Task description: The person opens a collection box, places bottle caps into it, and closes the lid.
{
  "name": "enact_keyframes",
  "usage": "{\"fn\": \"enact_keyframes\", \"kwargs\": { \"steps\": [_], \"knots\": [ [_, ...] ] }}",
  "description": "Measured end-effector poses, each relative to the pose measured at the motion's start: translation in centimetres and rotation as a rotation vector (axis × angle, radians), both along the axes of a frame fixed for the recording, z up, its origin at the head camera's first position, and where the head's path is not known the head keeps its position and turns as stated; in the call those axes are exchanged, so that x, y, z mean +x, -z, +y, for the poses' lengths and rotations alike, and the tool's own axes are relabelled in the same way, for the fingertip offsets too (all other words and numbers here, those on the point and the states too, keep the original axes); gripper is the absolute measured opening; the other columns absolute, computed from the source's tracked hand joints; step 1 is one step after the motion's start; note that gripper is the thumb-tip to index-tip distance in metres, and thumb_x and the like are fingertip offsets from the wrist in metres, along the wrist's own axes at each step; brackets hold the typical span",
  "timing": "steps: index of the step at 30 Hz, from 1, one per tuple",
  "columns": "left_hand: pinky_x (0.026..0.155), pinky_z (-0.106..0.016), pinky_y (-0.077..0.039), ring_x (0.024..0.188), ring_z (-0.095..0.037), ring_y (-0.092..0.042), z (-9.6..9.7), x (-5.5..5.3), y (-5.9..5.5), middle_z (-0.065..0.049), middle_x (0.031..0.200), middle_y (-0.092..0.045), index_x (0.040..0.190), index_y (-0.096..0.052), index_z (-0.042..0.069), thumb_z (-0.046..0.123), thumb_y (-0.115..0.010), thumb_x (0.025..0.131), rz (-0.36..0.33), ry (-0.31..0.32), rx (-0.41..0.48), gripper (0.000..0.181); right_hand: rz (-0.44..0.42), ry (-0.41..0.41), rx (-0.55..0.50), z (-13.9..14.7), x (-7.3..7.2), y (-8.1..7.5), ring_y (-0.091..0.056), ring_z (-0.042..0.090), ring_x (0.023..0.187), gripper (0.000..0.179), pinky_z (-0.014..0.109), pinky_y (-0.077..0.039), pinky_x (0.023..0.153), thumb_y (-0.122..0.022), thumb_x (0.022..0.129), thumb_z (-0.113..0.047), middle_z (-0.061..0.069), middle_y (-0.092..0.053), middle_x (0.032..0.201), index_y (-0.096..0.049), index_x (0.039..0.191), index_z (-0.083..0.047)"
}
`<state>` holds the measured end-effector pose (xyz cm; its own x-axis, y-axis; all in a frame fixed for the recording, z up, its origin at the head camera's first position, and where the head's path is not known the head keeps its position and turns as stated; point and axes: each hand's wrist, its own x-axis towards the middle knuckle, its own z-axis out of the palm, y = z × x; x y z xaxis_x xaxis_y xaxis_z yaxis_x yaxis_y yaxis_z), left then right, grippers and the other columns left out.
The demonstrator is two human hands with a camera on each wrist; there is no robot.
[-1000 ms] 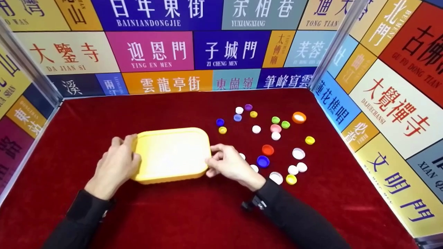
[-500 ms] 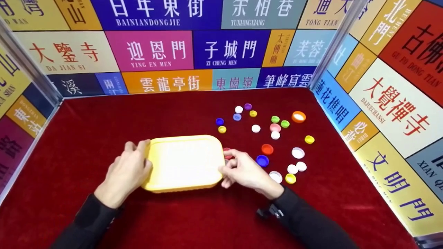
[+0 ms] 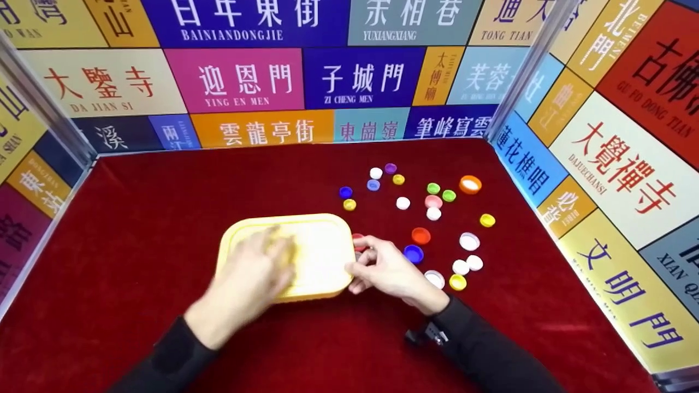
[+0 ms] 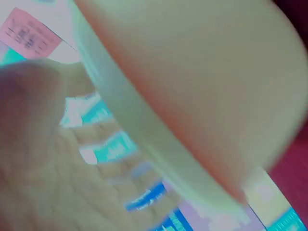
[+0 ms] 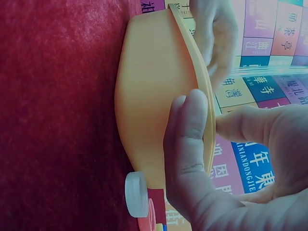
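A yellow plastic container stands on the red cloth, its pale inside or top washed out by glare in the head view. My right hand pinches its right rim, thumb above and fingers against the outer wall, as the right wrist view shows. My left hand, blurred, is over the container's left part with fingers extended and spread, holding nothing. In the left wrist view its fingers lie beyond the container's rim. Close by my right fingers is a red bottle cap, partly hidden. A whitish cap stands out beside the container.
Several bottle caps lie scattered to the right and behind, among them a blue cap, a red cap and an orange cap. Printed wall panels enclose the red cloth at the back and sides.
The container first slid right and slightly nearer, held by both hands. Then my left hand let go of its left end and moved right over it. My right hand kept its pinch.
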<state>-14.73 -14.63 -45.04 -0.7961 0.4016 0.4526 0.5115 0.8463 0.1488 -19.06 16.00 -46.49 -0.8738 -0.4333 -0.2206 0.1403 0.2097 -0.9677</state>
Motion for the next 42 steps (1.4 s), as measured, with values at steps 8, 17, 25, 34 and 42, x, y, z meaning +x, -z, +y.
{"fn": "enact_keyframes", "kwargs": {
  "steps": [8,17,25,34,42],
  "knots": [
    [0.094,-0.049,-0.066,0.130,-0.029,-0.074,4.3,1.5,0.5,-0.006,0.143,-0.078,0.141,-0.079,0.021,0.050,-0.091,0.101,0.004,0.201,-0.124,0.051,0.058,0.020,-0.005,-0.2,-0.1,0.5,-0.076,0.015,0.078,0.067,0.029,-0.069,0.076,-0.078,0.105,-0.004,0.004,-0.072,0.098,-0.051,0.164,0.012],
    [0.072,-0.031,-0.060,0.104,-0.019,-0.071,4.8,1.8,1.3,0.004,0.116,-0.079,0.119,-0.086,0.025,0.032,-0.102,0.091,0.228,0.224,-0.182,0.033,-0.006,0.040,-0.036,-0.3,0.0,0.4,-0.075,0.015,0.078,0.064,0.028,-0.068,0.075,-0.078,0.106,-0.001,0.004,-0.068,0.101,-0.052,0.163,0.011],
    [0.069,-0.028,-0.060,0.091,-0.016,-0.067,5.0,1.8,1.5,0.008,0.105,-0.074,0.113,-0.088,0.028,0.027,-0.097,0.095,0.250,0.219,-0.160,0.020,-0.006,0.046,-0.040,-0.3,-0.2,0.6,-0.075,0.016,0.076,0.063,0.028,-0.068,0.074,-0.078,0.107,-0.002,0.005,-0.069,0.101,-0.052,0.163,0.011],
    [0.064,-0.030,-0.061,0.090,-0.015,-0.068,4.7,1.9,1.2,0.009,0.105,-0.074,0.112,-0.089,0.030,0.025,-0.098,0.095,0.222,0.203,-0.145,0.021,-0.018,0.029,-0.054,0.0,-0.2,0.6,-0.076,0.017,0.078,0.066,0.029,-0.069,0.075,-0.078,0.108,-0.004,0.008,-0.071,0.107,-0.049,0.166,0.011],
    [0.064,-0.031,-0.061,0.091,-0.017,-0.068,4.5,1.8,0.6,0.007,0.107,-0.074,0.116,-0.088,0.028,0.019,-0.099,0.092,0.229,0.219,-0.143,0.028,-0.079,0.030,-0.104,0.2,-0.5,0.1,-0.077,0.017,0.083,0.051,0.030,-0.070,0.080,-0.050,0.126,-0.020,0.011,-0.071,0.113,-0.049,0.168,0.009]
  ]
}}
